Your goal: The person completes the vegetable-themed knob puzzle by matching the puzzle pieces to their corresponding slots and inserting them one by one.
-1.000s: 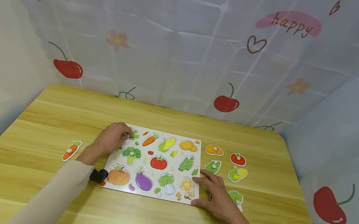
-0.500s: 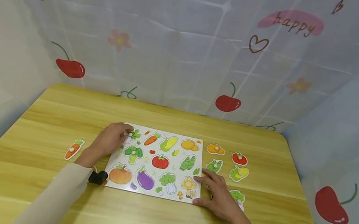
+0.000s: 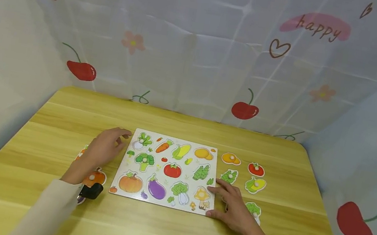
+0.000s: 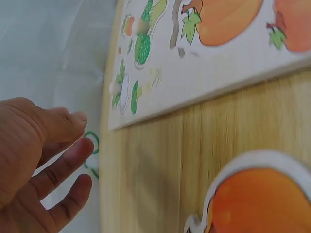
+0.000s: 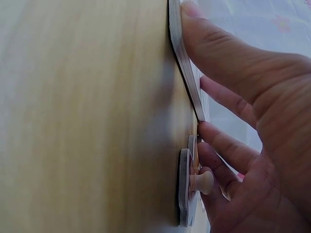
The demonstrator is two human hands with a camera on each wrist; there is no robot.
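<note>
A white vegetable puzzle board lies flat on the table. A knobbed radish piece sits at its far left corner, above a knobbed broccoli piece. Off the board's left edge my left hand hovers with relaxed, parted fingers and holds nothing. My right hand rests against the board's right edge, thumb by the near corner and fingertips farther up. Under that hand, a knobbed piece shows edge-on in the right wrist view. A loose pumpkin piece lies near my left wrist.
Loose carrot and eggplant pieces are partly covered by the left arm. Right of the board lie potato, tomato, asparagus, corn and bok choy pieces. A printed curtain stands behind the table.
My left hand has let go of the radish piece and drawn back left, off the board, uncovering the radish and the loose pumpkin. The right hand stays at the board's edge.
</note>
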